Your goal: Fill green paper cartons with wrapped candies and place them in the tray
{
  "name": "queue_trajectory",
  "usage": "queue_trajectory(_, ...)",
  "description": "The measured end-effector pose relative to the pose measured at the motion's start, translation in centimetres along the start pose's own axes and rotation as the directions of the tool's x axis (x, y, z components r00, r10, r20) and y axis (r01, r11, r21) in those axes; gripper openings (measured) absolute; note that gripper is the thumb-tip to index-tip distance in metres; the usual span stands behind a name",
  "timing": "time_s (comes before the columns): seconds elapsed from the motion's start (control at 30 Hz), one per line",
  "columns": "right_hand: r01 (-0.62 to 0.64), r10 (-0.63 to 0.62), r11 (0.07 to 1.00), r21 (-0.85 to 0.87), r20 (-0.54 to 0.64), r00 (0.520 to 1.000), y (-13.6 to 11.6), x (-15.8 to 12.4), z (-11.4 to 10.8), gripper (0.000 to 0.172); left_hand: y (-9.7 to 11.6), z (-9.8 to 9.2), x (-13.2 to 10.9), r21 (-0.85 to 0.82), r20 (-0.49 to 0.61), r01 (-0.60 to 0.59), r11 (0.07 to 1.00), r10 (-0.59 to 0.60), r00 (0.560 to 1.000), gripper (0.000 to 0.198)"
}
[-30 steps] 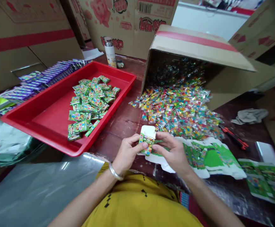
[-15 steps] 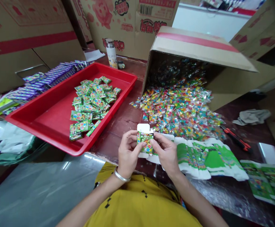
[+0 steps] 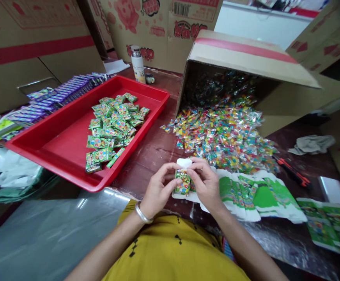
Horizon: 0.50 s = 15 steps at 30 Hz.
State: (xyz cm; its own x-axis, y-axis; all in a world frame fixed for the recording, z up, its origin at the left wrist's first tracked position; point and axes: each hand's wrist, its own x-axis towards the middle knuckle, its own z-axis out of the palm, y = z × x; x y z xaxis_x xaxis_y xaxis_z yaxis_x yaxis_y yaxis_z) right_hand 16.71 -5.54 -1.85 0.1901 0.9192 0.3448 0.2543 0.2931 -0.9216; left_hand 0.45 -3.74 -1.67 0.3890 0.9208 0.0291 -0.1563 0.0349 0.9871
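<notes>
Both my hands hold a small green printed carton upright over the near edge of the dark table. My left hand pinches its left side. My right hand grips its right side, with fingertips on the white top flap, which is bent over. Flat unfolded green cartons lie in a row just right of my hands. A heap of small colourful candy packets spills out of a tipped cardboard box behind them.
A red tray at left holds several folded green cartons. Purple packets line up behind it. A thermos and small cup stand at the back. A red-handled cutter and grey cloth lie at right.
The carton's white top flap stood upright before; now my fingers have bent it down over the top. The carton has also dropped slightly lower between my hands.
</notes>
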Motion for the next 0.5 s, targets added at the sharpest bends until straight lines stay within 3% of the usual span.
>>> queue_trajectory(0.13,-0.12,0.113,0.971,0.207,0.049,0.992,-0.8,0.8,0.2,0.012,-0.2,0.2,0.0,-0.138,-0.105,-0.001,0.99,-0.014,0.994,0.032)
queue_trajectory(0.23,-0.179,0.148,0.967,0.18,0.174,0.974,-1.3,1.5,-0.2,0.017,-0.1,0.1,-0.2,-0.104,-0.109,0.017,0.994,-0.029,0.994,0.032)
queue_trajectory(0.37,-0.353,0.316,0.93,0.1,0.269,0.91,-1.8,2.6,-0.9,0.02,0.3,-0.2,-0.5,-0.005,-0.099,0.003,1.0,-0.004,0.995,0.031)
queue_trajectory(0.5,-0.371,0.344,0.928,0.037,0.299,0.89,-2.2,3.5,-1.5,0.021,0.7,-0.5,-0.6,0.009,-0.034,0.011,1.0,-0.011,0.999,0.038)
